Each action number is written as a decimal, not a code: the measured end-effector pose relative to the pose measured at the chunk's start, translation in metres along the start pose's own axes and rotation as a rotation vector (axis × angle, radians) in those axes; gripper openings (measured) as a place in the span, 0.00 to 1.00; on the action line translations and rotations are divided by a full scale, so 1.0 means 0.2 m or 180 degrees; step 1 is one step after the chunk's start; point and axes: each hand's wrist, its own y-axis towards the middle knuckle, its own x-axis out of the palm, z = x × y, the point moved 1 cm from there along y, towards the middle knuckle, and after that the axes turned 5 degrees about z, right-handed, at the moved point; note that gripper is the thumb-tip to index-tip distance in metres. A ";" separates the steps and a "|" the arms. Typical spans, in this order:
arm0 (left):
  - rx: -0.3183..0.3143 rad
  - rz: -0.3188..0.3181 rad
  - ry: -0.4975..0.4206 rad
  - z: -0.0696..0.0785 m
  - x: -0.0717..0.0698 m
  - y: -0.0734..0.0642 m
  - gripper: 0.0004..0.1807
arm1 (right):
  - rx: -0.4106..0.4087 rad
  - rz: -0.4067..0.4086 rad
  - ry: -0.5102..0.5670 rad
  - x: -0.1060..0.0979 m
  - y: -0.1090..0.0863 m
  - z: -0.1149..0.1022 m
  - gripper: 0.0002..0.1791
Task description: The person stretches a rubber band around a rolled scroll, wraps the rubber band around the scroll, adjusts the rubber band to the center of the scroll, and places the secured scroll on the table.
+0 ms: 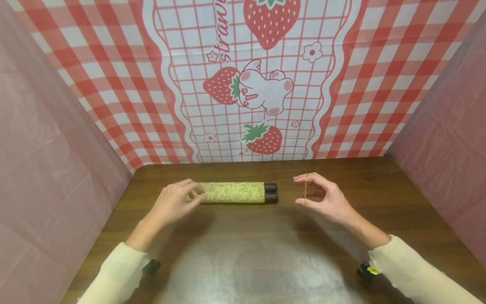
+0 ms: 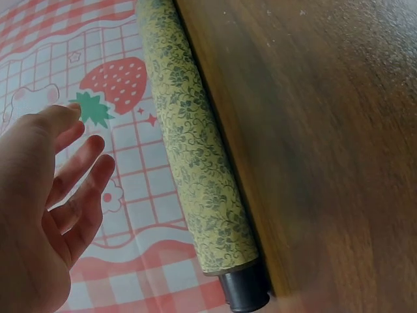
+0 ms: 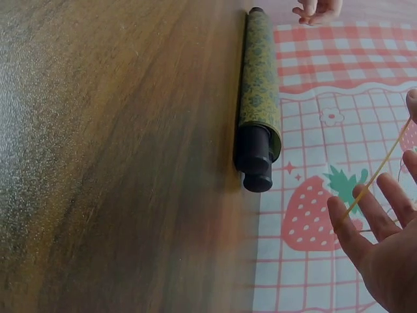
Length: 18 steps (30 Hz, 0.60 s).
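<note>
A rolled scroll (image 1: pixel 235 192) lies across the wooden table, covered in yellow-green cloth with a leafy vine pattern. Two black roller knobs (image 1: pixel 271 193) stick out at its right end. My left hand (image 1: pixel 176 198) is at the scroll's left end, overlapping it in the head view; in the left wrist view its loosely bent fingers (image 2: pixel 91 173) hold nothing. To the right of the knobs is my right hand (image 1: pixel 322 196), thumb and fingers spread apart. A thin tan rubber band (image 3: pixel 378 171) is stretched between that thumb and the fingertips, looped around them.
The brown wooden table (image 1: pixel 243 257) ends at a cloth backdrop (image 1: pixel 349 105) with red checks and strawberries. Pink cloth walls (image 1: pixel 49 169) close in both sides. Dark wrist-worn devices (image 1: pixel 152 267) show below both cream sleeves (image 1: pixel 117 274).
</note>
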 end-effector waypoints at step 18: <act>-0.0258 -0.0149 0.0253 -0.05 0.01 -0.01 0.11 | -0.0186 0.0127 -0.0608 0.01 -0.03 -0.02 0.36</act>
